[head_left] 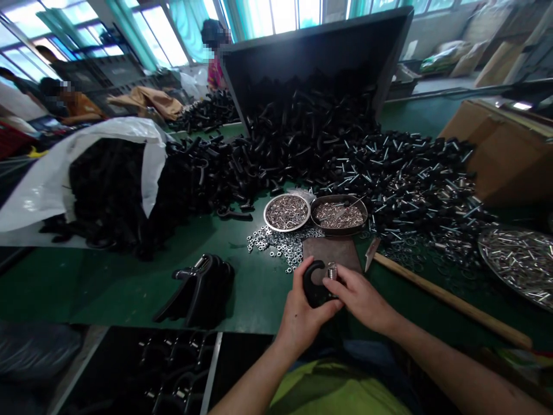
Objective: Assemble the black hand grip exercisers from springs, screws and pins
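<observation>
At the plate's (334,248) near edge, left hand (298,314) clamped round black part (317,297), thumb and index curled about it. Right hand (360,297): thumb and fingers nearly together, pinching spring (332,270) beside the part. Nuts (283,246) left of plate, hammer (453,301) right.

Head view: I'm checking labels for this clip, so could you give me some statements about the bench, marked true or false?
1. The left hand grips a curved black part. True.
2. The right hand touches a metal spring. True.
3. The hammer lies left of the brown plate. False: the hammer lies right of it.
4. The cardboard box stands at the far left. False: the cardboard box stands on the right.
5. The round dish sits left of the darker tin. True.
</observation>
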The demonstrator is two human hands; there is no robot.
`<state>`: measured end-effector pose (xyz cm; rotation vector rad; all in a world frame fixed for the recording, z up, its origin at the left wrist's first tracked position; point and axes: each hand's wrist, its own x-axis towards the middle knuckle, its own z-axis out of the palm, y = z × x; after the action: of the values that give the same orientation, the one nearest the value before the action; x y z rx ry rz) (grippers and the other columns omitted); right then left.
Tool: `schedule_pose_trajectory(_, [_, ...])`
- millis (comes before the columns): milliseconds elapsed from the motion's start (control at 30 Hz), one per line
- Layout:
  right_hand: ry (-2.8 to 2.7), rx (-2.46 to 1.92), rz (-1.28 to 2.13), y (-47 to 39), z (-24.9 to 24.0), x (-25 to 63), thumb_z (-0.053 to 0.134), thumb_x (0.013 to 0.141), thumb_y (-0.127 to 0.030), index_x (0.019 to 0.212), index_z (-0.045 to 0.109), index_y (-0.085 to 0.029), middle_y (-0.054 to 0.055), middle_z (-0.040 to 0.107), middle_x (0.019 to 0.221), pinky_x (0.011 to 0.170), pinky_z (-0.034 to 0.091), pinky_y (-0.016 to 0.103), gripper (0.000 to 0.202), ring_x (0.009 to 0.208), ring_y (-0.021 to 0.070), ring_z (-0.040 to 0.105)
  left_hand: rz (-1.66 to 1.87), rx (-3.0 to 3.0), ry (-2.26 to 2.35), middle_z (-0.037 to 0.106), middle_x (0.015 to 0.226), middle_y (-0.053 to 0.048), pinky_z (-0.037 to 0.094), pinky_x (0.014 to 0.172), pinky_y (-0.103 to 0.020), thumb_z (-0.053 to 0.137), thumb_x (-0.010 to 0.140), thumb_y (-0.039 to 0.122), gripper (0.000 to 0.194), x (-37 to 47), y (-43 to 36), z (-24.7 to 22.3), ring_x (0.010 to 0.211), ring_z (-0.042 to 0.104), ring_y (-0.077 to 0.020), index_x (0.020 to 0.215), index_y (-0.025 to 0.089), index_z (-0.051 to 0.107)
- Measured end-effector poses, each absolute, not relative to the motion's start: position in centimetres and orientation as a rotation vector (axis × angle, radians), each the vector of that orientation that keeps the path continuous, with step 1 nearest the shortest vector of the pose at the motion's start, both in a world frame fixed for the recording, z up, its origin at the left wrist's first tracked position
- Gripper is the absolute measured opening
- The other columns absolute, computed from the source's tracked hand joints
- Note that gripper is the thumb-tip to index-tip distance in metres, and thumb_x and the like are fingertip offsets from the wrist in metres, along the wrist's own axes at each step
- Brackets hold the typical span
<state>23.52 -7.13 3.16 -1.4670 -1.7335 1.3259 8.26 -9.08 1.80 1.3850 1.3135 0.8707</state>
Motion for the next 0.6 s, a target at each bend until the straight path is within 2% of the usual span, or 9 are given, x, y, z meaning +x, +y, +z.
schedule_pose_trajectory(100, [-1.955, -1.533, 1.017, -7.5, 3.8, 23.2, 0.043, 0.089, -0.033, 0.077, 0.050, -0.018, 0.004, 0.060, 0.078, 0.067, 0.043, 0.029, 0.021, 0.076, 0.0169, 0.056, 0.900, 1.387, 1.265, 0.058, 0.119, -0.004, 0.047, 0.090, -0.033, 0.075, 0.064, 0.027, 0.080, 8.1, -9.3, 1.4, 0.106, 0.057, -0.0214, 0.131, 0.027, 0.031])
schedule_pose_trajectory(267, [-2.268, -1.550, 0.931, -7.6, 4.5, 23.4, 0.036, 0.092, -0.034, 0.083, 0.050, -0.017, 0.006, 0.062, 0.081, 0.065, 0.039, 0.030, 0.025, 0.075, 0.0192, 0.059, 0.863, 1.507, 1.185, 0.059, 0.114, -0.003, 0.048, 0.086, -0.032, 0.074, 0.062, 0.024, 0.073, 7.8, -9.3, 1.2, 0.101, 0.059, -0.0206, 0.125, 0.026, 0.036])
schedule_pose_trajectory(467, [-2.430, -1.681, 0.852, -5.3, 3.0, 24.3, 0.030, 0.093, -0.036, 0.092, 0.057, -0.014, 0.012, 0.066, 0.090, 0.071, 0.040, 0.032, 0.035, 0.085, 0.0229, 0.063, 0.789, 1.498, 1.208, 0.061, 0.106, -0.001, 0.048, 0.081, -0.031, 0.075, 0.062, 0.023, 0.077, 9.1, -7.6, -1.0, 0.092, 0.060, -0.0179, 0.127, 0.026, 0.034])
schedule_pose_trajectory(533, [-2.557, -1.715, 0.801, -4.0, 2.5, 25.0, 0.033, 0.092, -0.039, 0.090, 0.060, -0.015, 0.012, 0.068, 0.091, 0.070, 0.040, 0.033, 0.036, 0.085, 0.0255, 0.064, 0.776, 1.625, 1.259, 0.060, 0.109, -0.004, 0.046, 0.085, -0.033, 0.077, 0.062, 0.026, 0.072, 9.2, -6.4, -1.8, 0.098, 0.058, -0.0203, 0.125, 0.024, 0.040])
schedule_pose_trajectory(600, [-2.690, -1.732, 0.727, -2.3, 2.4, 25.8, 0.038, 0.090, -0.041, 0.087, 0.063, -0.016, 0.012, 0.069, 0.089, 0.067, 0.041, 0.034, 0.035, 0.084, 0.0274, 0.065, 0.792, 1.825, 1.314, 0.058, 0.110, -0.006, 0.043, 0.089, -0.036, 0.076, 0.064, 0.029, 0.060, 8.8, -4.5, -2.1, 0.104, 0.054, -0.0225, 0.117, 0.023, 0.050])
